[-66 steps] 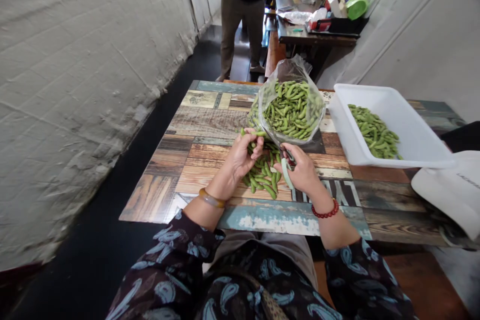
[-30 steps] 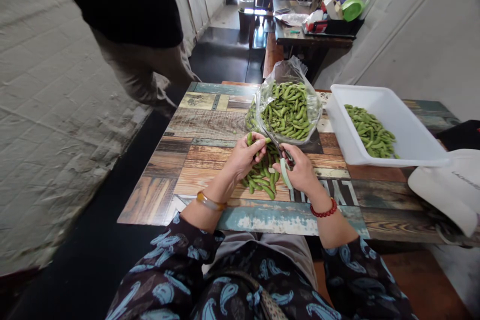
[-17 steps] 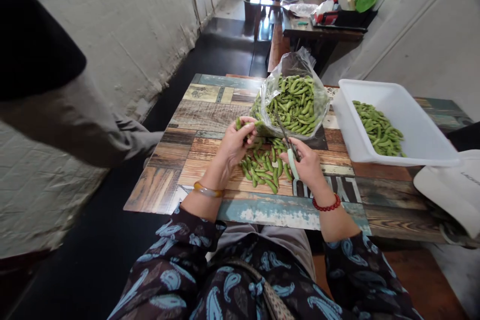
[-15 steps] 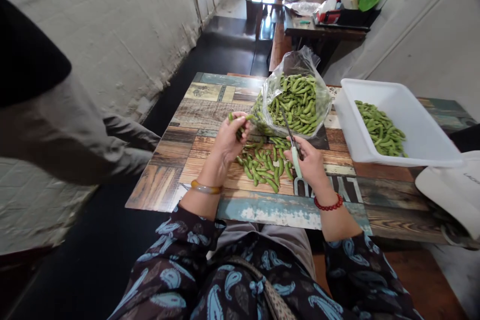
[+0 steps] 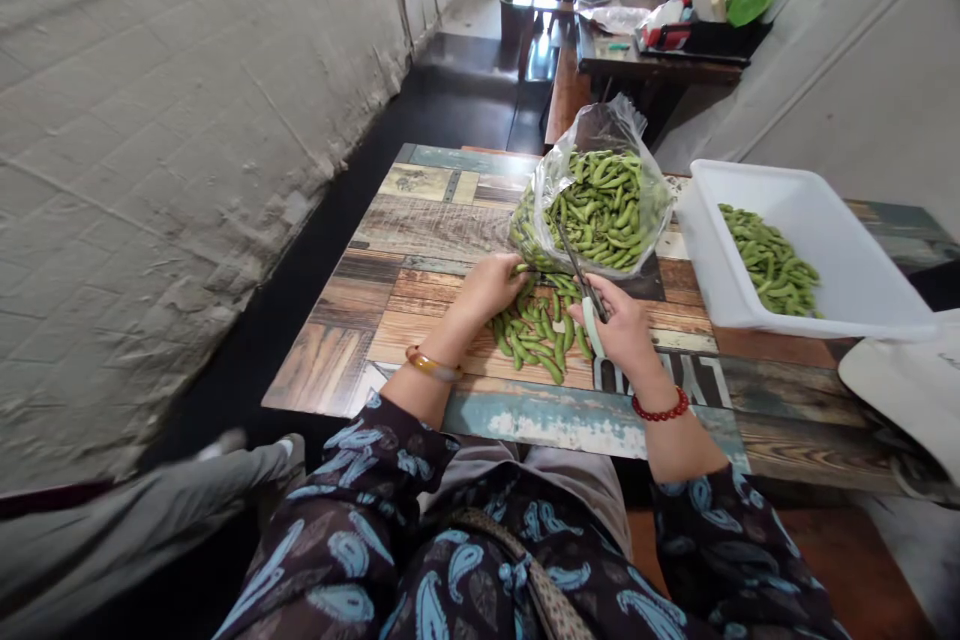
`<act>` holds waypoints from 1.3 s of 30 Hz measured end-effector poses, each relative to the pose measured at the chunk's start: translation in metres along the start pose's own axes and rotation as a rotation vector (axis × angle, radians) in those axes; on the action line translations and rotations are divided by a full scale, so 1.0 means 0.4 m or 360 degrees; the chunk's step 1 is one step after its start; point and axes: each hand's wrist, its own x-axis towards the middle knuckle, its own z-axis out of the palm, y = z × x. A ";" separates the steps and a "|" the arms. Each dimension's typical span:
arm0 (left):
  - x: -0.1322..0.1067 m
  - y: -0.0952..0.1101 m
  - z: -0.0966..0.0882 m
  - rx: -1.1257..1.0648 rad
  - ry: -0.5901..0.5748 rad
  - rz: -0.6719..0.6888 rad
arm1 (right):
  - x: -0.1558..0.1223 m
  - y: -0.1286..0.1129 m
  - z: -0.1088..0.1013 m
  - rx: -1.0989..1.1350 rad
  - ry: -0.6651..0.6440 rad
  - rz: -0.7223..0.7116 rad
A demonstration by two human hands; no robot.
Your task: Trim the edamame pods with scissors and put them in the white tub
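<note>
My left hand (image 5: 489, 290), wrist in an amber bangle, is closed with its fingertips pinching green edamame pods (image 5: 519, 270); its palm is turned away from view. My right hand (image 5: 621, 320) grips scissors with pale green handles (image 5: 591, 325), their dark blades pointing up and left toward the bag. Below and between the hands lies a loose pile of edamame pods (image 5: 536, 338) on the patchwork wood-patterned table (image 5: 427, 220). Just beyond stands an open clear plastic bag (image 5: 592, 130) full of edamame pods (image 5: 611, 200).
A white plastic bin (image 5: 847, 240) at right holds more edamame pods (image 5: 772, 265). Beside it, nearer me, lies a white cap-like item (image 5: 904, 380). A person's grey trouser leg (image 5: 172, 500) shows at lower left. Another table (image 5: 660, 70) with items stands behind.
My left hand has moved down and right, from beside the bag to the loose pile's edge. The right hand with the scissors barely shifts. The person at left has moved down toward the lower left.
</note>
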 end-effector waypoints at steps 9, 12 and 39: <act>0.000 0.038 0.006 0.0398 -0.0121 -0.0009 | 0.000 0.001 0.002 -0.0019 -0.0001 0.0003; 0.002 0.015 -0.009 -0.0221 0.0011 -0.0062 | -0.001 -0.001 0.002 0.0002 -0.0003 0.0021; -0.042 0.084 0.004 -0.2191 -0.0075 -0.0118 | -0.004 -0.041 -0.002 0.0050 -0.0263 0.0002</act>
